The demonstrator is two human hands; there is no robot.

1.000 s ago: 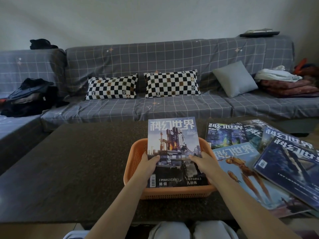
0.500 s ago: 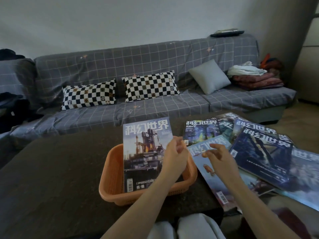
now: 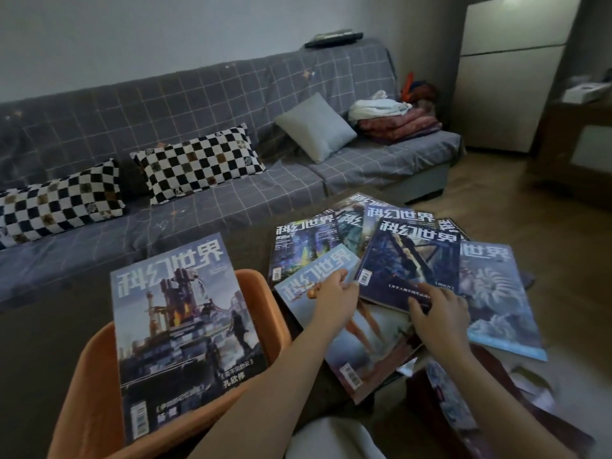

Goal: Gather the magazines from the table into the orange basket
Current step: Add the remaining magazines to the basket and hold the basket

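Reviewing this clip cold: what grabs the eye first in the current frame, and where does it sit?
First, the fan of overlapping magazines spread over the dark table, right of centre, with the left hand and right hand reaching onto them. Next, the orange basket at lower left, with one magazine propped in it and jutting above its rim. Behind, two checkered pillows lie on the grey sofa.

Both forearms seen bare, no sleeves, left hand (image 3: 334, 298) and right hand (image 3: 442, 314) ungloved; light trousers (image 3: 331, 440) worn below.
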